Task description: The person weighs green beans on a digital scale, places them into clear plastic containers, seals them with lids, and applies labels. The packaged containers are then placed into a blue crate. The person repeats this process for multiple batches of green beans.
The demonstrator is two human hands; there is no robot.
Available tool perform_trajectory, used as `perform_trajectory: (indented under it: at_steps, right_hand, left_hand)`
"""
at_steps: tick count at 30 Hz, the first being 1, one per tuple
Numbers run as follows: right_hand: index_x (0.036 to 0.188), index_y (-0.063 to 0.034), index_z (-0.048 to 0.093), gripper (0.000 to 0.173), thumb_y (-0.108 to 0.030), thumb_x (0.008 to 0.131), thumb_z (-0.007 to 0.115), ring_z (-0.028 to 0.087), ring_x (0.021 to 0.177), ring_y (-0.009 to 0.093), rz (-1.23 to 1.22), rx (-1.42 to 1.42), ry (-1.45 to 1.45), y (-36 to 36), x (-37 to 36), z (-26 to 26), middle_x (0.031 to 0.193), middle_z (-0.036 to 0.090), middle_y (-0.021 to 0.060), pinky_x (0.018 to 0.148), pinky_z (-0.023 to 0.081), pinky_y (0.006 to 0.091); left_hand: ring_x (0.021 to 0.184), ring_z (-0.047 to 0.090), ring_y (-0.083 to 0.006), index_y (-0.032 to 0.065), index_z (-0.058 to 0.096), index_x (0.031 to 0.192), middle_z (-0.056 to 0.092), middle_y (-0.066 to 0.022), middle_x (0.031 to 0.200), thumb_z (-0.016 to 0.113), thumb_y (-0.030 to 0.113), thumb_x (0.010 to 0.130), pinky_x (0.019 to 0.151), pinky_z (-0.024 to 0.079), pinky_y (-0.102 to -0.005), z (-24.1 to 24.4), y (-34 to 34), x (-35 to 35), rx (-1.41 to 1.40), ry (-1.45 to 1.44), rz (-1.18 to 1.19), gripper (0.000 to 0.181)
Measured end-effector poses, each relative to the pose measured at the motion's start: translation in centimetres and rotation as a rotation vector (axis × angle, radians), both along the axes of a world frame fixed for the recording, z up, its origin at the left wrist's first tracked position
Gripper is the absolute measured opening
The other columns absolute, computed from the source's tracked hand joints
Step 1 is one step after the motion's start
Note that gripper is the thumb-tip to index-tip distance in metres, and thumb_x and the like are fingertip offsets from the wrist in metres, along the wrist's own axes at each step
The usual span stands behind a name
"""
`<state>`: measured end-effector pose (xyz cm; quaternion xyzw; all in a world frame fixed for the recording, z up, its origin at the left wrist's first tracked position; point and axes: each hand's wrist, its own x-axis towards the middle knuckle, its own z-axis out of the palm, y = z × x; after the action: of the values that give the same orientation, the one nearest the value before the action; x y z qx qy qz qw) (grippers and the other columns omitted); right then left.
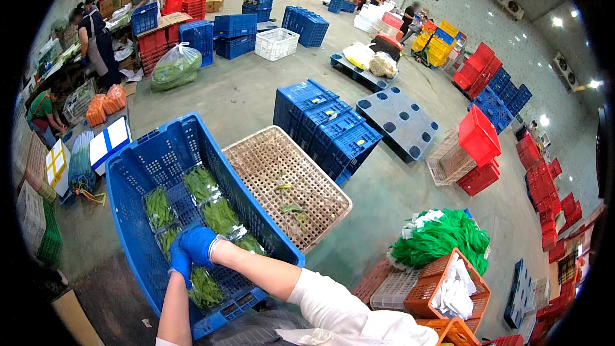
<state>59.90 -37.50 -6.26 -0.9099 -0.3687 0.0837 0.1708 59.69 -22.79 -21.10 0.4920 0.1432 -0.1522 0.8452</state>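
Note:
A large blue plastic crate (129,230) stands tilted in view right before me. Several clear-wrapped packs of leafy greens (218,216) lie in rows on its perforated bottom. My left hand (180,263) and my right hand (198,246), both in blue gloves, meet down inside the crate. They touch or nearly touch one pack of greens (167,239) in the left row; my fingers are hidden, so the grip cannot be made out. Another pack (205,288) lies just below my hands, towards the near end.
Against the crate's right side is an upturned-looking beige perforated crate (288,187) with leaf scraps. Beyond stand blue crates (322,125) and a plastic pallet (396,120). Green mesh bags (442,240) and an orange crate (425,293) are at right. Co-workers (98,43) stand at left.

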Motion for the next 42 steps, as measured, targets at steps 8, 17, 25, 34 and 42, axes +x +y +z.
perform_trajectory:
  at_steps: [8, 17, 25, 34, 42]
  right_hand:
    - [0.083, -0.0101, 0.069, 0.02, -0.018, 0.066, 0.063, 0.063, 0.081, 0.035, -0.084, -0.023, 0.185, -1.3, 1.2, -0.8, 0.086, 0.066, 0.0166, 0.07, 0.051, 0.0425]
    - [0.08, -0.0096, 0.07, 0.018, -0.018, 0.065, 0.065, 0.064, 0.083, 0.032, -0.004, 0.031, -0.024, -0.9, 0.5, -2.4, 0.086, 0.066, 0.0154, 0.074, 0.05, 0.0402]
    - [0.082, -0.0085, 0.07, 0.024, -0.023, 0.062, 0.069, 0.063, 0.086, 0.03, 0.181, -0.054, 0.259, -0.9, 0.9, -1.6, 0.091, 0.066, 0.0157, 0.078, 0.05, 0.0373]
    - [0.089, -0.0133, 0.07, 0.025, -0.024, 0.066, 0.066, 0.062, 0.095, 0.029, -0.018, -0.29, 0.353, -0.5, -1.4, -0.2, 0.102, 0.064, 0.0146, 0.083, 0.049, 0.0365]
    - [0.089, -0.0124, 0.07, 0.023, -0.021, 0.068, 0.066, 0.063, 0.092, 0.03, -0.082, -0.192, 0.213, -0.7, -0.7, -1.4, 0.1, 0.065, 0.0144, 0.079, 0.051, 0.0383]
  left_hand:
    - [0.093, 0.058, -0.0193, 0.0053, 0.058, 0.108, 0.061, -0.0077, 0.108, 0.042, 0.026, 0.091, 0.085, 0.046, -0.0337, -6.8, -0.9, 1.7, 0.083, 0.06, -0.081, 0.031]
    - [0.096, 0.059, -0.0193, 0.0048, 0.064, 0.105, 0.063, -0.0089, 0.106, 0.053, 0.011, 0.082, 0.087, 0.046, -0.0323, 8.5, -3.6, -0.6, 0.343, -0.302, -0.242, 0.027]
    - [0.096, 0.061, -0.0193, 0.0112, 0.064, 0.11, 0.063, -0.0108, 0.109, 0.056, 0.0, 0.077, 0.088, 0.046, -0.0327, 11.4, -4.4, -1.5, 0.431, -0.396, -0.283, 0.036]
    - [0.097, 0.058, -0.0377, 0.0097, 0.064, 0.1, 0.06, -0.0219, 0.105, 0.06, 0.023, 0.076, 0.082, 0.047, -0.0411, 12.4, -2.9, -2.4, 1.475, -0.4, -0.774, 0.028]
    - [0.098, 0.057, -0.0396, 0.0189, 0.048, 0.123, 0.059, -0.0213, 0.108, 0.055, 0.024, 0.081, 0.083, 0.046, -0.0434, 9.9, -2.7, -1.6, 1.316, -0.469, -0.67, 0.043]
